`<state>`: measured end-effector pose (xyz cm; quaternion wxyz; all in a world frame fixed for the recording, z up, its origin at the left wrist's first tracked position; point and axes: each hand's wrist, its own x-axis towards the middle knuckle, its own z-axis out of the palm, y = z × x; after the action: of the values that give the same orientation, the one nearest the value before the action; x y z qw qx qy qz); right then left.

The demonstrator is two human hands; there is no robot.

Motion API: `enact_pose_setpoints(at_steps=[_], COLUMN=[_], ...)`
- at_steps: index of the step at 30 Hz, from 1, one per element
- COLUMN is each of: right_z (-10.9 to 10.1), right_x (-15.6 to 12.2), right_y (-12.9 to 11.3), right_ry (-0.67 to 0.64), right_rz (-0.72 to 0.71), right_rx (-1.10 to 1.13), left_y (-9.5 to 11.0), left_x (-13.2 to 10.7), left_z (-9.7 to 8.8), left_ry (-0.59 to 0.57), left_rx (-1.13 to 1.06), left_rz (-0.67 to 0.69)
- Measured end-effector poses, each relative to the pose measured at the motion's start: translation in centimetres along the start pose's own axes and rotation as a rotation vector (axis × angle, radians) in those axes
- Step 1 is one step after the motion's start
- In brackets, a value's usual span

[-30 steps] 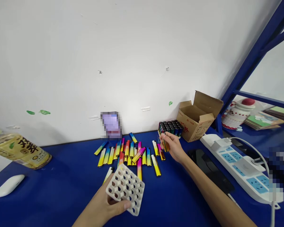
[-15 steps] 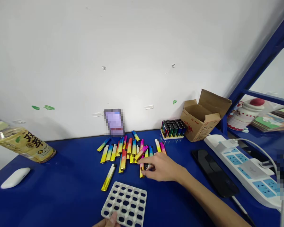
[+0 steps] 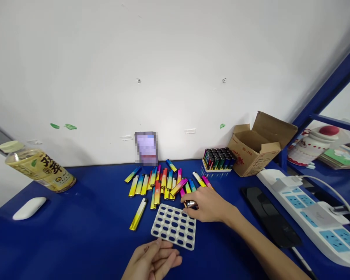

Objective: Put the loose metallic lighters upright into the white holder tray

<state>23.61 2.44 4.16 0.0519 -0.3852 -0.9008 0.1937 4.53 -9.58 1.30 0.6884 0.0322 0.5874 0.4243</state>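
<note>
A white plastic tray [image 3: 174, 226] with rows of empty holes lies flat on the blue table [image 3: 84, 233]. My left hand [image 3: 153, 262] rests just below its near edge, fingers loosely curled, holding nothing I can see. My right hand [image 3: 208, 205] is at the tray's far right corner, fingers pinched on a lighter [image 3: 189, 203] with a metal top. Behind the tray lies a heap of several rainbow-coloured lighters [image 3: 163, 182]. One yellow lighter [image 3: 138, 214] lies apart on the left.
A filled tray of dark lighters [image 3: 218, 159] and an open cardboard box [image 3: 258, 144] stand by the wall. A black phone [image 3: 270, 221] and white power strip [image 3: 309, 210] lie right. A tea bottle [image 3: 39, 167] and white mouse [image 3: 29, 208] sit left.
The white tray went from my raised left hand down flat onto the table and my left hand let go. My right hand came from the dark lighters' tray to the heap, taking a lighter.
</note>
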Motion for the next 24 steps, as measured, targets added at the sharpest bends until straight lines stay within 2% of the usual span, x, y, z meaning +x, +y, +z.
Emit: enact_pose_setpoints(at_steps=[5, 7, 8, 9, 10, 13, 14, 15, 17, 19, 22, 24], right_z=[0.1, 0.2, 0.2, 0.2, 0.2, 0.1, 0.1, 0.0, 0.0, -0.1, -0.1, -0.1], right_x=[0.1, 0.1, 0.2, 0.2, 0.2, 0.1, 0.1, 0.1, 0.1, 0.0, -0.1, -0.1], right_y=[0.3, 0.4, 0.4, 0.4, 0.4, 0.3, 0.3, 0.4, 0.7, 1.0, 1.5, 1.6], right_ry=[0.047, 0.076, 0.086, 0.087, 0.078, 0.022, 0.008, -0.001, -0.017, -0.038, -0.047, -0.021], right_rz=[0.022, 0.014, 0.003, -0.012, -0.028, -0.033, -0.016, 0.004, 0.026, 0.027, 0.039, 0.052], right_rx=[0.120, 0.163, 0.173, 0.170, 0.157, 0.082, 0.061, 0.045, 0.039, 0.047, 0.063, 0.075], left_y=[-0.4, -0.6, -0.7, -0.7, -0.6, 0.0, 0.3, 0.5, 0.8, 0.8, 0.5, 0.2], left_x=[-0.2, -0.3, -0.3, -0.2, 0.0, 0.9, 1.3, 1.7, 2.4, 2.7, 2.5, 2.4], left_z=[1.2, 1.3, 1.3, 1.1, 0.9, -0.3, -0.7, -1.1, -1.7, -2.0, -1.9, -1.5], left_ry=[-0.128, -0.139, -0.143, -0.147, -0.161, -0.173, -0.139, -0.104, -0.055, -0.098, -0.142, -0.057], left_rx=[-0.012, 0.153, 0.303, 0.488, 0.688, 1.228, 1.376, 1.512, 1.715, 1.815, 1.822, 1.803], left_rz=[-0.067, -0.072, -0.013, 0.112, 0.315, 1.124, 1.338, 1.489, 1.635, 1.692, 1.728, 1.718])
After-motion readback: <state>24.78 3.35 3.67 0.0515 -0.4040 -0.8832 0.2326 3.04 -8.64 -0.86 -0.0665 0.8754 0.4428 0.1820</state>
